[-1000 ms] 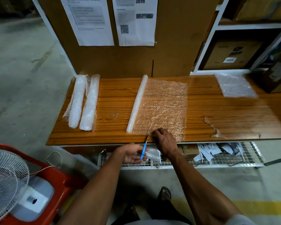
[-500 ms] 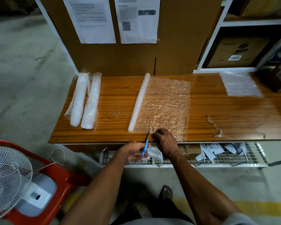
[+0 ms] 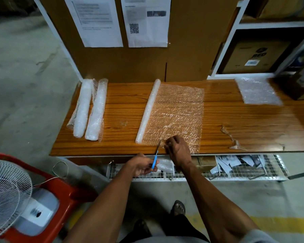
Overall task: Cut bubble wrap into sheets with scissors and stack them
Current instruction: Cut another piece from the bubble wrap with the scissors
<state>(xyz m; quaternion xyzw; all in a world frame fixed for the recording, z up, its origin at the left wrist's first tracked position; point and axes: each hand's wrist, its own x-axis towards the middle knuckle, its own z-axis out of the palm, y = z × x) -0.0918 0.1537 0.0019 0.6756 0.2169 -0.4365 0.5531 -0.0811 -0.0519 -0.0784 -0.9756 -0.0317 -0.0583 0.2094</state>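
Clear bubble wrap [image 3: 175, 113] unrolled flat, scissors [image 3: 156, 153] at edge

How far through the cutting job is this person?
Early on. Done: a stack of cut sheets lies at the table's far right. In hand: the left hand holds scissors at the near edge of the unrolled wrap, which the right hand steadies. Left: that roll and two spare rolls.

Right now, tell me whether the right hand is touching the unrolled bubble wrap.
Touching. The head view shows the right hand pressed down on the unrolled bubble wrap at its near edge.
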